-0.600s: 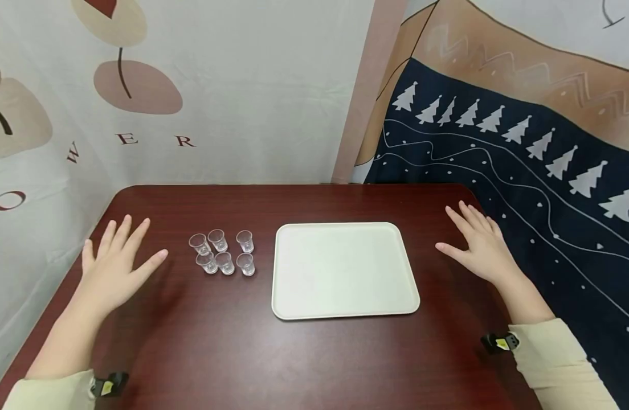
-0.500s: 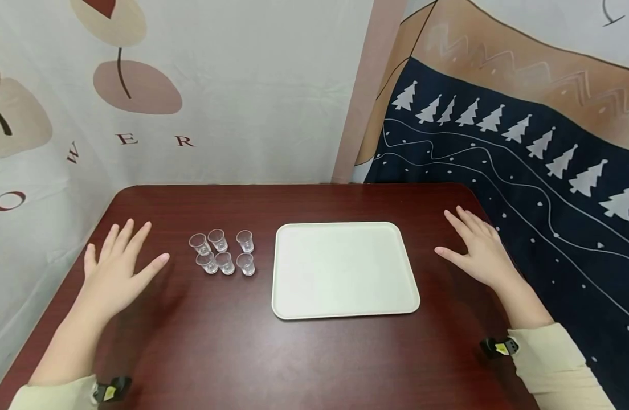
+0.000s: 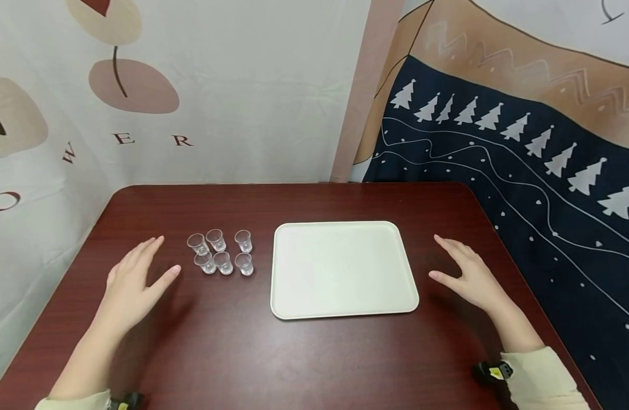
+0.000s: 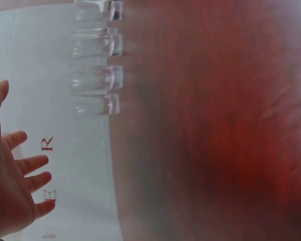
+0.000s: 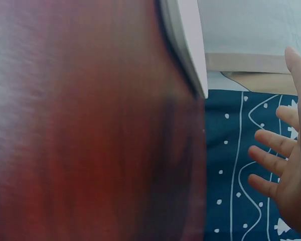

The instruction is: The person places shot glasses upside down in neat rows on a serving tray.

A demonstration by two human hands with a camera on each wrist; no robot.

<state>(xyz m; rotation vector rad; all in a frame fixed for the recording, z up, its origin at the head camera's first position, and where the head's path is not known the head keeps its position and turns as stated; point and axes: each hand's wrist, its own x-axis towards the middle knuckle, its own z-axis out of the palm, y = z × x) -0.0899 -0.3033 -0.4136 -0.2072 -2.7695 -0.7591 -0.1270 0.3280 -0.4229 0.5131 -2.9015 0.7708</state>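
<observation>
Several small clear plastic cups (image 3: 223, 262) stand upright in two rows on the left half of the table. My left hand (image 3: 131, 290) is held above the table to the left of the cups, its fingers extended and the thumb spread toward them, touching nothing. A white rectangular tray (image 3: 344, 270) lies flat to the right of the cups. To the right of the tray my right hand (image 3: 468, 276) hovers with fingers straight and thumb apart, holding nothing. In the left wrist view the cups (image 4: 93, 78) appear sideways beyond the hand; the right wrist view shows the tray's edge (image 5: 185, 45).
The dark red-brown wooden table (image 3: 319, 364) has rounded far corners. A pale printed curtain (image 3: 253, 102) hangs behind it and along the left. A navy cloth with white trees (image 3: 478, 148) hangs at the right side.
Both hands have drawn inward and nearer to the person, the left toward the cups and the right toward the tray. Their fingers are less spread. The cups and tray stay in place.
</observation>
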